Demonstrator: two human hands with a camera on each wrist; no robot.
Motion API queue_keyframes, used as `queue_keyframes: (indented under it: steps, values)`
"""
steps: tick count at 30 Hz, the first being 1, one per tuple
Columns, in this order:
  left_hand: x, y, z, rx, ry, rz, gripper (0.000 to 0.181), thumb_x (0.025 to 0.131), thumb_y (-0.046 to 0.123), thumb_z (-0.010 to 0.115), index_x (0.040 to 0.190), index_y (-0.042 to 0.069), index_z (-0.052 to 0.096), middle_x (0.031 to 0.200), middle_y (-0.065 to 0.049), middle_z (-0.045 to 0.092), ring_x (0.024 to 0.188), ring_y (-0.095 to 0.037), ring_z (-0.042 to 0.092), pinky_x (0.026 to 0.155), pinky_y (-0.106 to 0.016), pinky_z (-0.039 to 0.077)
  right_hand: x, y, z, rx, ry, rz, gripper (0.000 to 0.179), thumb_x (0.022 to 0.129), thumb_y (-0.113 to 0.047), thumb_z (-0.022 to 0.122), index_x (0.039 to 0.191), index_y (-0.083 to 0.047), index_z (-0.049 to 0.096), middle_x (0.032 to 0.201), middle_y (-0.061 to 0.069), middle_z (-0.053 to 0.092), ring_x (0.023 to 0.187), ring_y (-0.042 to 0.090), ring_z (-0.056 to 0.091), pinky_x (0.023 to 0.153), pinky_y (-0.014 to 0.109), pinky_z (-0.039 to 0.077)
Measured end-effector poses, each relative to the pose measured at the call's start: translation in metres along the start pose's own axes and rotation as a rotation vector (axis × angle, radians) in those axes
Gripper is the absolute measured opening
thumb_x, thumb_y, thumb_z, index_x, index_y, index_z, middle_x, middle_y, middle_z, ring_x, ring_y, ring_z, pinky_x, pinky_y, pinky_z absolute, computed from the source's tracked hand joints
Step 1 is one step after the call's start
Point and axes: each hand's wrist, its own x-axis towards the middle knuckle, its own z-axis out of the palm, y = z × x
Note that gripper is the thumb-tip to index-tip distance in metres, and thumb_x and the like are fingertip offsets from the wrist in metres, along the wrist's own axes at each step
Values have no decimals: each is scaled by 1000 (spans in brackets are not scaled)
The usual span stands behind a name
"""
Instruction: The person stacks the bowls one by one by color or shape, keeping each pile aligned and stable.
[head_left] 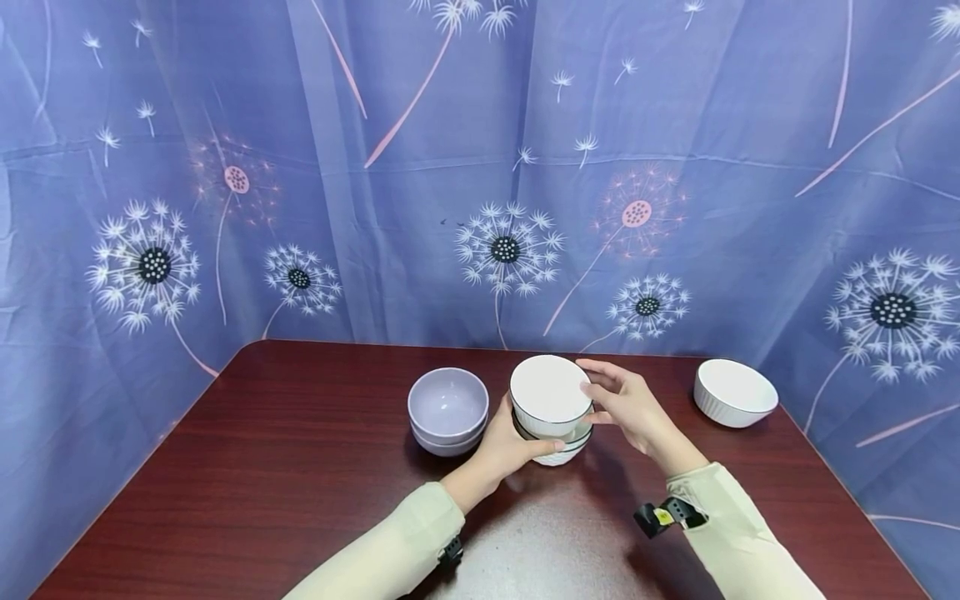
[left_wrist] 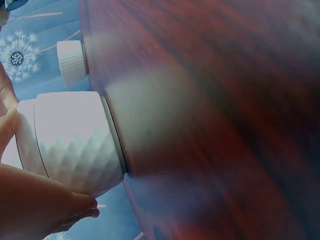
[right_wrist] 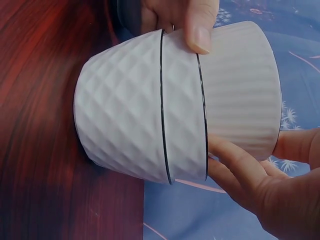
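Two white bowls with a diamond texture and dark rims (right_wrist: 125, 105) stand nested on the table. Over them is a ribbed white bowl (head_left: 550, 392), its lower part inside the upper rim in the right wrist view. My right hand (head_left: 628, 410) grips this ribbed bowl from the right, thumb at its rim and fingers along its side. From the left, my left hand (head_left: 510, 446) holds the nested bowls, thumb across the near rim. In the left wrist view the diamond-textured bowls (left_wrist: 75, 135) show side-on.
Two nested lavender bowls (head_left: 448, 408) stand just left of my left hand. Another ribbed white bowl (head_left: 735, 393) is at the table's back right. The dark red wooden table (head_left: 247, 492) ends at a blue dandelion-print curtain (head_left: 405, 250).
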Motion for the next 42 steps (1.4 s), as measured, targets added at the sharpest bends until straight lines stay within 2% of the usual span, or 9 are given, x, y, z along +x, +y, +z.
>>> queue_keyframes:
  steps: [8,13,27,33,38,42]
  values:
    - [1,-1,0,3,-1,-2,104,65,18,90,148,11,29,142,-7,46,132,-25,40,111,-46,30,0,2,0,-23,10,-1,46,98,-2,49,142,5,38,135,32,45,87,14,63,75,39,58]
    - [1,-1,1,9,9,1,105,64,17,91,148,10,29,141,-8,47,131,-26,42,110,-46,30,0,1,1,-43,34,-9,46,97,-1,52,140,7,41,134,33,47,83,17,65,74,40,58]
    - [1,-1,0,10,11,-20,110,63,15,91,151,12,25,143,-11,45,132,-27,40,110,-48,30,0,2,-1,-67,106,-23,40,93,-2,61,129,13,51,125,33,55,87,15,66,75,41,57]
    - [1,-1,0,11,12,-17,108,63,15,91,150,13,27,142,-10,46,131,-27,41,109,-47,31,3,5,-3,-130,128,-38,37,90,-1,65,123,14,56,116,30,61,84,15,67,73,37,58]
    - [1,-1,0,26,17,-12,107,62,16,91,150,13,29,141,-12,47,130,-28,42,109,-47,32,5,8,-10,-165,130,-67,34,88,4,64,119,17,56,108,28,64,81,14,67,72,35,58]
    - [0,-1,1,31,19,-5,107,62,15,91,149,12,29,141,-12,47,130,-29,42,109,-47,31,5,9,-20,-111,99,-67,37,89,7,62,122,19,52,108,27,65,86,12,68,77,35,57]
